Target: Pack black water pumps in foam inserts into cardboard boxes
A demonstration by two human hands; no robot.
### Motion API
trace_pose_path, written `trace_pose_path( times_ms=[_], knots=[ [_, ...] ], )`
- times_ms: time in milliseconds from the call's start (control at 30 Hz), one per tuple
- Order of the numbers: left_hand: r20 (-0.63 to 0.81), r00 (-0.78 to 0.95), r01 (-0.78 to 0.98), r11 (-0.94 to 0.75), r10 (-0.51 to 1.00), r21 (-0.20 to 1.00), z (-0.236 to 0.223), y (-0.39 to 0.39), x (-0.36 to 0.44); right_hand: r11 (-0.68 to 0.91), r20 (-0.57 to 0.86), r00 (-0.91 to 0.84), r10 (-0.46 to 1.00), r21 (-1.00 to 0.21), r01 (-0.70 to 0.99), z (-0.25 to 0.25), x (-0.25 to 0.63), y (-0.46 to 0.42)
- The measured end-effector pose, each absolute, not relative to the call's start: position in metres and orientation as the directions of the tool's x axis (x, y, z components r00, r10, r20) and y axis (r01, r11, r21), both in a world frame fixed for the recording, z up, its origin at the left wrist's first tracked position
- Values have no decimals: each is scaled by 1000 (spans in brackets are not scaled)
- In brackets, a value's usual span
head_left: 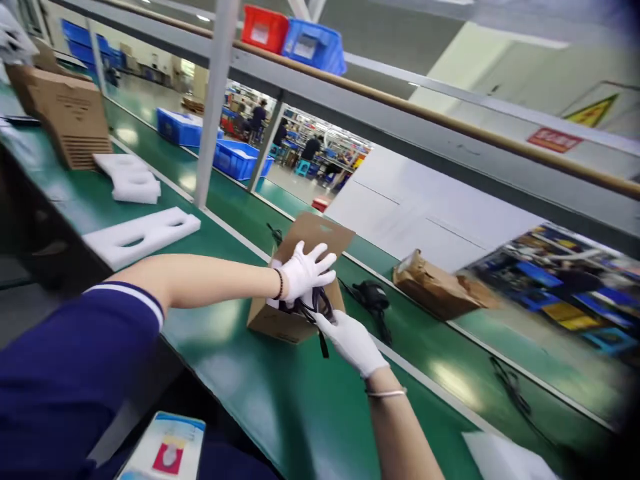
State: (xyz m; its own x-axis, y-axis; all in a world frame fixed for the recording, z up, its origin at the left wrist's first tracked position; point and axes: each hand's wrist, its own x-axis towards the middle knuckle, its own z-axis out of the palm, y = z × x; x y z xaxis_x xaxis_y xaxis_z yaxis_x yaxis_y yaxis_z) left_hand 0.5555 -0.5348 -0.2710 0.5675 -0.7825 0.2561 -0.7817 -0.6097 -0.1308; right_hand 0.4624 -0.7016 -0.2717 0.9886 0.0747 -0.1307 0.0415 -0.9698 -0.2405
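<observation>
A small open cardboard box [280,320] stands on the green belt in front of me. My left hand [306,270], in a white glove, lies with fingers spread on the box's raised flap. A coiled black cable [313,310] sits at the box's mouth. My right hand [350,340], also gloved, grips that cable at the box's near side. A black adapter with its cord [373,297] lies on the belt just right of the box.
White foam inserts [143,233] and more foam pieces [130,180] lie to the left, beside a cardboard stack [70,117]. A crumpled brown box [435,280] rests on the far belt. Blue bins [235,157] and a grey post [213,107] stand behind.
</observation>
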Motion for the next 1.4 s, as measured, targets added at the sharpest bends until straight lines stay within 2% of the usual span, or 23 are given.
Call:
trace_pose_path(
  times_ms=[67,133,233,300,333,400,467,533,633,700,833,900,1000,1067,1167,1233,1300,1333,1400],
  knots=[
    [219,408,-879,-446,-886,-167,-268,-540,561,-933,-202,976,78,-359,0,-273,457,-702],
    [143,288,-931,-312,-947,-190,-263,-542,566,-925,-204,976,81,-380,-3,-271,453,-703],
    [19,349,-932,-350,-937,-91,-252,-539,576,-949,-80,994,77,-312,49,-263,455,-704],
    [33,392,-920,-391,-919,30,-243,-532,584,-948,72,993,97,-299,115,-259,462,-700],
    [59,404,-914,-399,-913,75,-240,-527,587,-931,113,988,101,-339,134,-258,466,-697],
    [84,411,-910,-403,-908,98,-235,-517,591,-847,30,995,100,-522,101,-259,476,-689],
    [39,398,-917,-396,-917,59,-232,-511,591,-722,-178,976,124,-691,-34,-264,485,-681],
    [-68,393,-920,-392,-917,-22,-233,-512,588,-678,-310,936,166,-725,-120,-266,491,-678],
    [-241,430,-902,-406,-870,-147,-240,-524,581,-703,-358,896,262,-707,-77,-260,494,-679],
    [-297,457,-889,-419,-838,-186,-248,-536,576,-737,-363,873,325,-676,-7,-255,496,-678],
    [-330,473,-881,-433,-817,-192,-262,-547,572,-905,-324,889,323,-381,190,-253,512,-661],
    [-339,457,-889,-417,-822,-187,-259,-538,574,-919,-315,889,333,-318,231,-255,526,-650],
    [-231,428,-902,-399,-874,-165,-243,-509,582,-911,-348,864,363,-328,250,-254,541,-644],
    [-153,493,-867,-469,-857,-168,-230,-489,588,-911,-430,829,358,-357,208,-250,545,-649],
    [-242,660,-748,-652,-711,-124,-222,-480,593,-884,-569,757,320,-467,23,-244,544,-662],
    [-318,690,-701,-710,-650,-70,-228,-491,594,-884,-489,836,249,-467,-10,-242,544,-668],
    [-326,700,-682,-730,-635,-41,-241,-508,593,-931,-256,952,170,-358,70,-242,545,-671],
    [-319,707,-674,-738,-631,-35,-248,-517,592,-951,-163,972,166,-286,115,-244,547,-672],
    [-303,723,-655,-755,-620,-19,-260,-528,590,-959,-105,964,243,-179,222,-250,548,-672]
  ],
)
